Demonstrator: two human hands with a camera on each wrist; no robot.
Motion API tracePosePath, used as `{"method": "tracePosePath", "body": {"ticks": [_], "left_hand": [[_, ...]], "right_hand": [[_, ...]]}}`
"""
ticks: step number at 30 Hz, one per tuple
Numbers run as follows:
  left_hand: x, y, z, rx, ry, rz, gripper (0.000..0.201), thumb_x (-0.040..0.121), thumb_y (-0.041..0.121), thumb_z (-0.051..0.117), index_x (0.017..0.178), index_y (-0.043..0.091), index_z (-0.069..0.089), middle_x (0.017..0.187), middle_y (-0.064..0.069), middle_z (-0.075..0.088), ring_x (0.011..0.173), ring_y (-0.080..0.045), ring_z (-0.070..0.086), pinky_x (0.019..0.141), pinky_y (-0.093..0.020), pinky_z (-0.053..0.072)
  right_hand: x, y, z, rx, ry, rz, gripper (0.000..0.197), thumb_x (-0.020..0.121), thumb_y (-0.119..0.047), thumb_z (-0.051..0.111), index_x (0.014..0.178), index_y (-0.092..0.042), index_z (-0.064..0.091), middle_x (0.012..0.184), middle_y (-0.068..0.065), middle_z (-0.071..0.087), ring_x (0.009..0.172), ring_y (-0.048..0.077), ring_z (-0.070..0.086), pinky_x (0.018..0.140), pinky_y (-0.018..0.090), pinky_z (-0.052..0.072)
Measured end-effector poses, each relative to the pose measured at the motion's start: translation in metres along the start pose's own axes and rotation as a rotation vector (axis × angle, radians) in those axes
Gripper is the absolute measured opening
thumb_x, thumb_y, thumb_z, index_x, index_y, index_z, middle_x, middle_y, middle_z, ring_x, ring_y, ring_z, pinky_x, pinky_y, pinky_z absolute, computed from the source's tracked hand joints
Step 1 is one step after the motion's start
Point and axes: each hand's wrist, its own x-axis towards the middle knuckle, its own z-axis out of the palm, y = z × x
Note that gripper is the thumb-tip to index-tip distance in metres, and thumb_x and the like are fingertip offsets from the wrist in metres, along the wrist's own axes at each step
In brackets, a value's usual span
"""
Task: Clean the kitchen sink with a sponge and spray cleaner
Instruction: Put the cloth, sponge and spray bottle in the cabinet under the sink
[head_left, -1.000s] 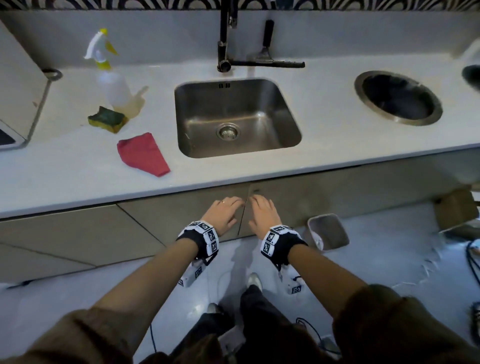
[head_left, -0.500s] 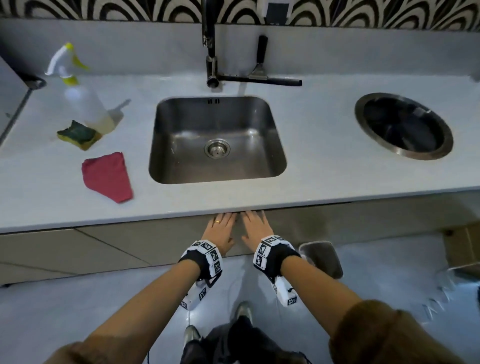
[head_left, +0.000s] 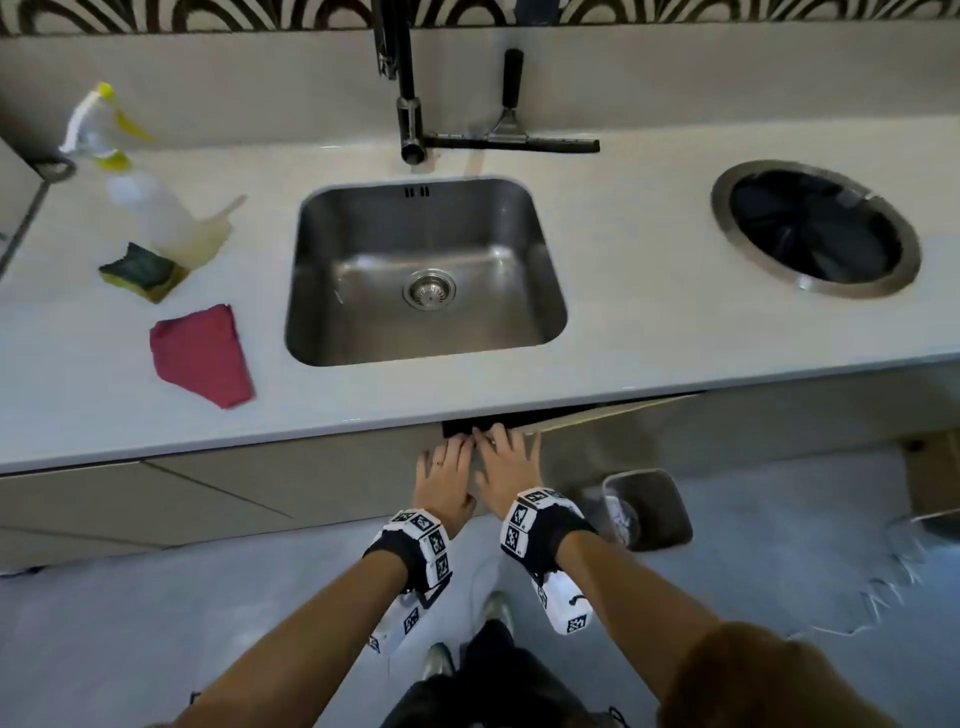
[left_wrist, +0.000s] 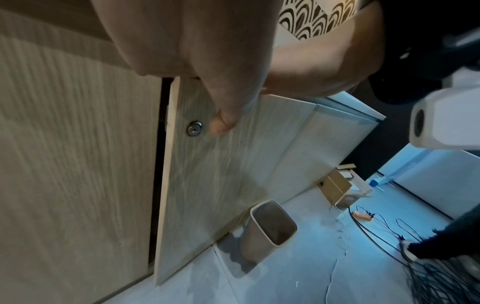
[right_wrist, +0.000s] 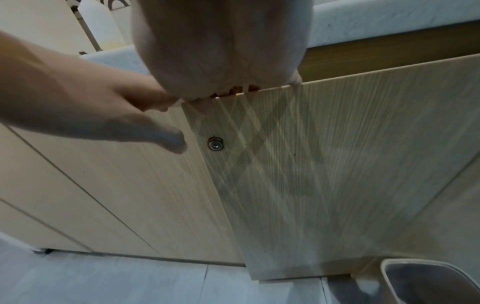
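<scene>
One pale counter (head_left: 649, 332) runs across the head view, with one steel sink (head_left: 423, 270) sunk in its middle and one round steel-rimmed opening (head_left: 815, 228) to the right. Behind the sink stand one dark tap (head_left: 408, 104) and one squeegee (head_left: 511, 137). Below the counter are wood-grain cabinet fronts; one door (right_wrist: 324, 164) under the sink stands slightly ajar, a dark gap showing along its edge, with one small metal lock (right_wrist: 215, 143) near its corner. One bin (head_left: 649, 509) stands on the floor to the right of the door. Left of the sink lie three things: one spray bottle (head_left: 140, 192) at the back, upright, one sponge (head_left: 143, 271) with its green side up, touching the bottle's base, and one red cloth (head_left: 202, 356) nearer the front edge, apart from both. Two hands are at the door's top corner, side by side. The right hand (head_left: 506, 462) has its fingers hooked over the door's top edge, holding it. The left hand (head_left: 447, 470) lies with fingers fairly straight at the seam, thumb resting near the lock; whether it holds the edge cannot be told.
</scene>
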Motion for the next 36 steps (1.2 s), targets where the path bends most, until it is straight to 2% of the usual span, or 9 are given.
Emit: {"method": "tracePosePath", "body": {"ticks": [4,9,12,14,20,24,31,34,36], "left_hand": [[-0.019,-0.003,0.007,0.003,0.017,0.128,0.070,0.085,0.028,0.052,0.147,0.014,0.021,0.149,-0.002,0.027,0.136,-0.022,0.030,0.111,-0.041,0.023],[-0.034,-0.009,-0.005,0.061,0.068,0.246,0.060,0.085,0.045,0.035,0.138,0.017,0.042,0.140,-0.002,0.045,0.127,-0.024,0.046,0.103,-0.048,0.036],[-0.032,-0.016,-0.018,0.155,0.156,0.323,0.063,0.081,0.050,0.032,0.132,0.019,0.051,0.136,-0.002,0.054,0.126,-0.023,0.052,0.097,-0.054,0.042],[-0.025,-0.018,-0.031,0.173,0.233,0.339,0.062,0.082,0.044,0.038,0.138,0.019,0.045,0.142,-0.003,0.048,0.133,-0.022,0.043,0.103,-0.055,0.037],[0.001,-0.014,-0.066,0.144,0.172,0.251,0.072,0.095,0.033,0.041,0.151,0.020,-0.002,0.160,0.000,-0.008,0.148,-0.021,-0.004,0.118,-0.048,0.000],[0.019,-0.006,-0.072,0.141,0.057,0.205,0.072,0.096,0.034,0.039,0.151,0.020,-0.006,0.159,0.000,-0.014,0.148,-0.023,-0.007,0.118,-0.050,0.000],[0.021,0.023,-0.067,0.158,-0.018,0.099,0.082,0.096,0.039,0.043,0.150,0.013,-0.012,0.157,-0.009,-0.020,0.146,-0.033,-0.014,0.117,-0.053,0.000],[0.019,0.036,-0.065,0.148,-0.026,0.052,0.088,0.093,0.039,0.048,0.149,0.007,-0.011,0.156,-0.014,-0.020,0.144,-0.038,-0.015,0.116,-0.055,-0.001],[0.020,0.041,-0.063,0.144,-0.016,0.021,0.091,0.092,0.039,0.052,0.149,0.005,-0.010,0.156,-0.016,-0.019,0.143,-0.041,-0.014,0.116,-0.056,-0.001]], "right_hand": [[-0.028,-0.004,0.014,-0.017,0.075,0.047,0.079,0.068,-0.042,0.000,0.132,-0.019,0.040,0.134,0.004,0.035,0.131,0.025,0.030,0.115,0.060,0.004],[-0.058,-0.008,0.026,-0.023,0.094,0.142,0.037,0.094,-0.031,0.029,0.125,-0.016,0.044,0.133,0.005,0.036,0.132,0.024,0.030,0.115,0.060,0.006],[-0.074,-0.007,0.030,-0.016,0.121,0.182,0.048,0.093,-0.035,0.014,0.124,-0.016,0.046,0.133,0.004,0.038,0.132,0.023,0.032,0.115,0.060,0.008],[-0.083,-0.005,0.032,-0.053,0.120,0.177,0.063,0.086,-0.039,0.001,0.126,-0.017,0.045,0.135,0.003,0.038,0.132,0.023,0.032,0.115,0.059,0.010],[-0.107,0.010,0.038,-0.136,0.088,0.197,0.047,0.097,-0.041,0.031,0.134,-0.013,0.039,0.142,0.004,0.033,0.134,0.025,0.029,0.116,0.052,0.010],[-0.121,0.021,0.039,-0.183,0.034,0.239,0.052,0.096,-0.035,0.037,0.142,-0.010,0.031,0.145,0.005,0.028,0.135,0.026,0.026,0.116,0.049,0.013],[-0.152,0.049,0.044,-0.178,0.013,0.403,0.055,0.088,-0.039,0.053,0.133,-0.008,0.045,0.148,0.007,0.022,0.134,0.029,0.023,0.115,0.046,0.020],[-0.168,0.062,0.049,-0.153,0.054,0.516,0.056,0.084,-0.031,0.060,0.132,-0.006,0.046,0.148,0.012,0.021,0.132,0.034,0.025,0.116,0.049,0.016],[-0.175,0.070,0.056,-0.091,0.143,0.596,0.044,0.087,-0.019,0.054,0.128,-0.005,0.049,0.149,0.012,0.023,0.124,0.036,0.033,0.111,0.048,0.025]]}}
